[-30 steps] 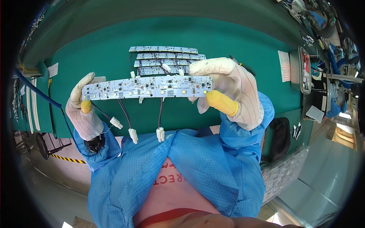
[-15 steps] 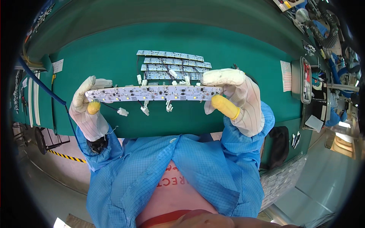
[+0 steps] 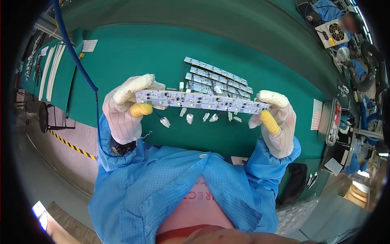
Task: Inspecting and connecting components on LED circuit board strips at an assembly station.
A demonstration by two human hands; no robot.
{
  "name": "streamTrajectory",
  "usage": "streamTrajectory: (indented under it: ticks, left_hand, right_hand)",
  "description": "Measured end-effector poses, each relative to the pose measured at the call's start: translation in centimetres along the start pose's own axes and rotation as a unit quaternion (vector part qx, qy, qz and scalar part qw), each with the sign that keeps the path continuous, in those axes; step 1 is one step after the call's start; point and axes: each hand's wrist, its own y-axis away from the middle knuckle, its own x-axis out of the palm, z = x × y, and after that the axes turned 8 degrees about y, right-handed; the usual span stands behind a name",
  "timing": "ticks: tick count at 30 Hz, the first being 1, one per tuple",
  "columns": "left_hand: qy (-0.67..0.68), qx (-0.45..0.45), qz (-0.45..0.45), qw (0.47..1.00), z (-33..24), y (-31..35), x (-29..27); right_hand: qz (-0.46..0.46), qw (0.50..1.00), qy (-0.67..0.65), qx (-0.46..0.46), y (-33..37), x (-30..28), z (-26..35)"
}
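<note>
A long white LED circuit board [image 3: 199,101], dotted with small components and yellowish LEDs, is held up level across the green table. My left hand [image 3: 128,99], in a white striped glove with a yellow finger cot on the thumb, pinches its left end. At the other end, my right hand [image 3: 282,120], gloved the same way, grips the board between thumb and fingers. White plug connectors [image 3: 189,118] on dark wires show below the board's lower edge. Behind it, several similar LED boards [image 3: 219,75] lie in a row, partly covered by the held one.
A blue coiled cord [image 3: 73,53] hangs down at the left, near my left forearm. Long white strips [image 3: 55,73] lie on the far left surface. A metal tray [image 3: 333,124] and a printed sheet [image 3: 317,114] are at the right. Black cloth [image 3: 295,183] lies near my right elbow.
The whole view has shifted and turned slightly, so table, boards and hands appear farther right. Both hands still hold the board; my right hand sits nearer its end.
</note>
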Motion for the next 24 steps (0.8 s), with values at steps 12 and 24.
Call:
streamTrajectory:
  ticks: [12,24]
  left_hand:
    - [-0.003,-0.109,-0.067,0.992,1.4,-0.6,-0.9]
    - [0.032,0.004,0.047,0.998,0.0,-0.4,0.1]
  right_hand:
    - [0.065,0.994,-0.091,-0.005,-0.1,0.1,0.2]
    - [-0.017,0.995,0.096,-0.001,-0.9,0.8,-0.3]
